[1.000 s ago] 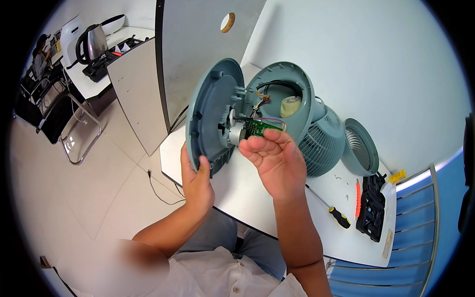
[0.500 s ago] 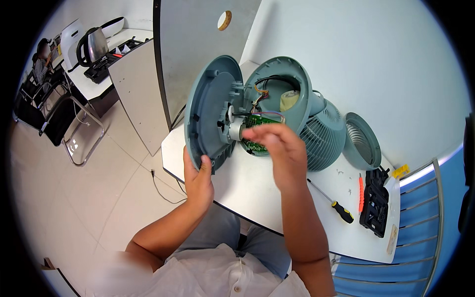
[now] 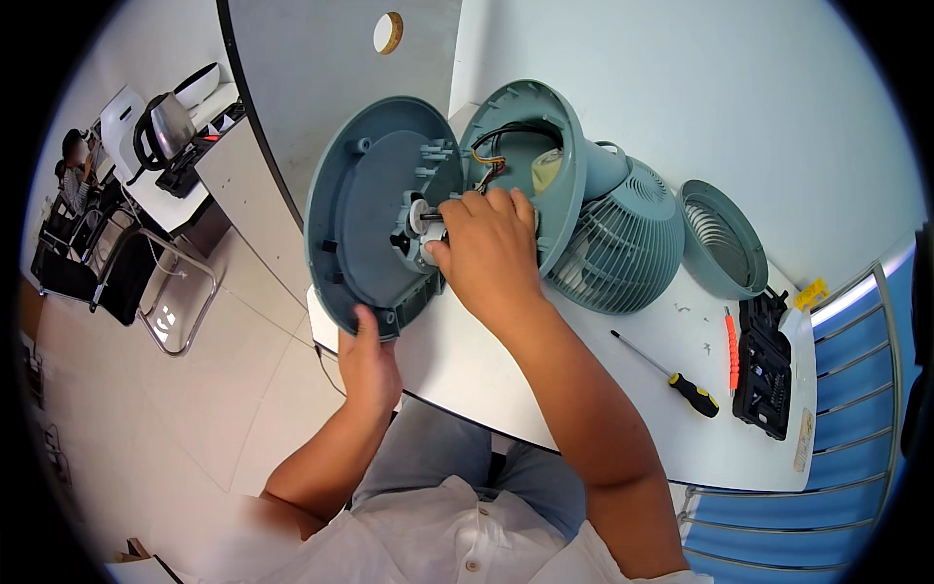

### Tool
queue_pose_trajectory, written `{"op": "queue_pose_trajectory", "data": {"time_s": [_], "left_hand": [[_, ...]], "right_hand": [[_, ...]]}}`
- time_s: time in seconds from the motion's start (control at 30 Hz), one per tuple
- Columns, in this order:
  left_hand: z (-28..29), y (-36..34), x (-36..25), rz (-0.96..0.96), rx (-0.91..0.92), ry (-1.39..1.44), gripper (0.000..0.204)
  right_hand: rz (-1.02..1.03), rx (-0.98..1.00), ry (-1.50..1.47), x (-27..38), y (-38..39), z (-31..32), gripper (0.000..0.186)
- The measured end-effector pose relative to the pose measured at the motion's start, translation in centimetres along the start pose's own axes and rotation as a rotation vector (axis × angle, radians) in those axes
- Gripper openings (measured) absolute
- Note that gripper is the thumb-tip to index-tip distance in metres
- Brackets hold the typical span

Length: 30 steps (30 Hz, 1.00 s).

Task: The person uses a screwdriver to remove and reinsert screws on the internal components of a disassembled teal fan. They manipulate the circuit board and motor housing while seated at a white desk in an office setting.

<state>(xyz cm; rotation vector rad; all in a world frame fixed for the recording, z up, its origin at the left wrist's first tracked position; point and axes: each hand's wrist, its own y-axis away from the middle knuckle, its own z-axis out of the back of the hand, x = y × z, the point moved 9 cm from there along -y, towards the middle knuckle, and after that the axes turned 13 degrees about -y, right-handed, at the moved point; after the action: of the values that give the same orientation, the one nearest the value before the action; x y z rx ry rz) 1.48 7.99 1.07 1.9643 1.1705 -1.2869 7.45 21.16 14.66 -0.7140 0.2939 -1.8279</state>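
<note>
Up close, the right hand curls its fingers into the gap between two halves of a dismantled teal fan, fingertips pressed together around the small white motor part at the centre of the round rear cover; whether it truly pinches the part is hidden by the knuckles. Below, the left hand closes around the cover's lower rim, propping it upright at the edge of the white surface. Coloured wires run from the open base shell just above the working fingers, so a steady grip on the rim and small, careful finger movements would seem wise to keep them from being tugged. Behind the shell lies the ribbed fan housing, with a separate round grille beside it. Farther right rest a screwdriver with a black-and-yellow handle, an orange tool and a black bit case. A kettle stands on a distant counter.
</note>
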Motion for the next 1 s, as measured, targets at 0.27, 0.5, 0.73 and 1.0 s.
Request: {"op": "queue_pose_trajectory", "data": {"time_s": [0.27, 0.5, 0.73, 1.0], "left_hand": [[0.4, -1.1, -0.4, 0.001, 0.011, -0.007, 0.051], [0.7, -1.0, 0.2, -0.016, 0.045, -0.039, 0.053], [1.1, -0.8, 0.7, -0.032, 0.06, -0.056, 0.056], [0.8, -0.5, 0.7, -0.01, 0.045, -0.055, 0.055]], "right_hand": [[-0.017, -0.02, -0.085, -0.6, -0.1, 0.0, 0.033], [0.019, -0.116, -0.12, -0.2, -0.6, 0.7, 0.041], [0.132, -0.159, -0.221, 0.0, -0.7, 0.3, 0.041], [0.118, -0.194, -0.279, -0.2, -0.6, -0.2, 0.038]]}}
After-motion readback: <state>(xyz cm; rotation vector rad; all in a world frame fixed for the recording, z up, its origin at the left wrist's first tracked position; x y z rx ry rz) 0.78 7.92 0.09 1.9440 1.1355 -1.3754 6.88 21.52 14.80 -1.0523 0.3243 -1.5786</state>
